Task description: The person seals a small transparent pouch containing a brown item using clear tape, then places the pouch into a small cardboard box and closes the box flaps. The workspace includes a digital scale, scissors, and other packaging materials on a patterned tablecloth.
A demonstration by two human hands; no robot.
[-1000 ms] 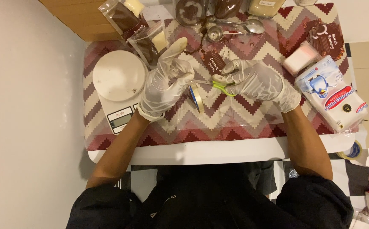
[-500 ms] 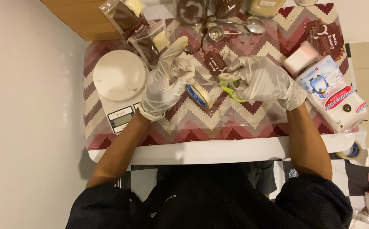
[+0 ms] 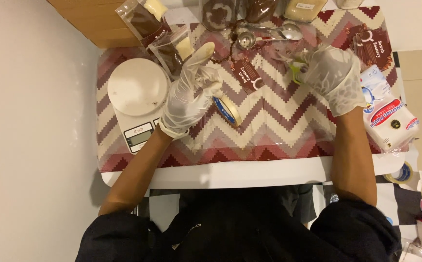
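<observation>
Clearly, both of my hands wore thin white gloves and were raised over the zigzag-patterned table (image 3: 279,131). My left hand (image 3: 189,94) had its fingers loosely curled with the index finger pointing up, and a roll of tape (image 3: 226,109) with a blue inner rim sat on edge just beside its thumb; I could not tell whether that grip was pinching the roll or merely touching it. My right hand (image 3: 330,77) was clenched around a small yellow-green tool (image 3: 294,71), of which only a tip showed at the knuckles, too little to name it. Left of the left hand stood a white kitchen scale (image 3: 138,94) with a round platform. Between the hands lay a dark red label card (image 3: 249,77). Farther back were two metal spoons (image 3: 269,34) and clear pouches of brown product (image 3: 145,22). A white soft pack with blue and red print (image 3: 390,119) lay at the right edge, near my right forearm.
</observation>
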